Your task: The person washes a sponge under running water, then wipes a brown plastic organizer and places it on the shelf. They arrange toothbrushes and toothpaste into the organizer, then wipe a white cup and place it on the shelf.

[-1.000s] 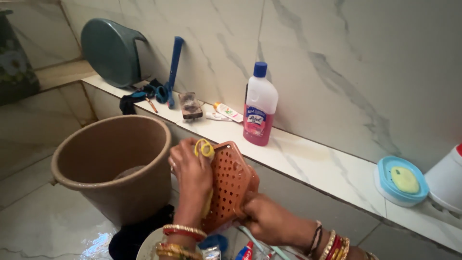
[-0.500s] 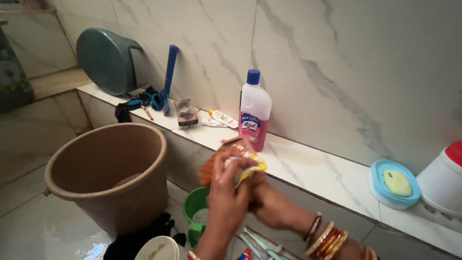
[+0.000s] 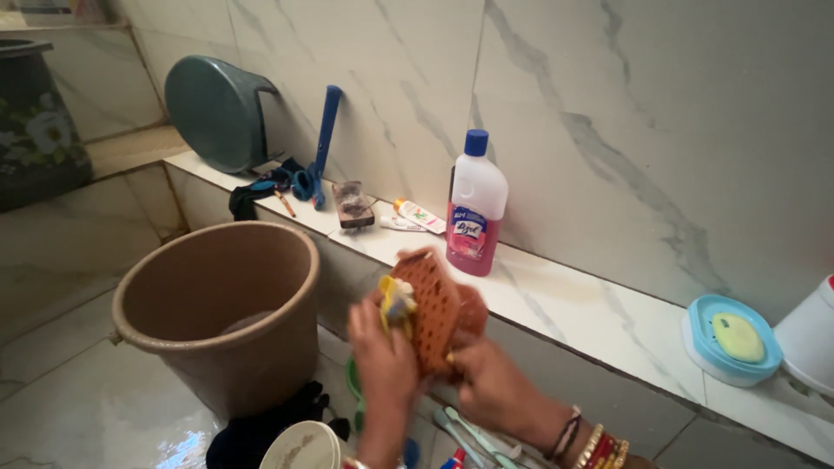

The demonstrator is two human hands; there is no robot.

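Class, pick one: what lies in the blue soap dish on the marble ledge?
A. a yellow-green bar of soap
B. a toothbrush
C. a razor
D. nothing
A: a yellow-green bar of soap rests inside the blue soap dish at the right of the marble ledge.

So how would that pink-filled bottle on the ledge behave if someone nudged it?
The bottle is tall and narrow, so it probably tips rather than slides. It looks over half full, so likely fairly heavy. The marble ledge looks smooth, perhaps slippery.
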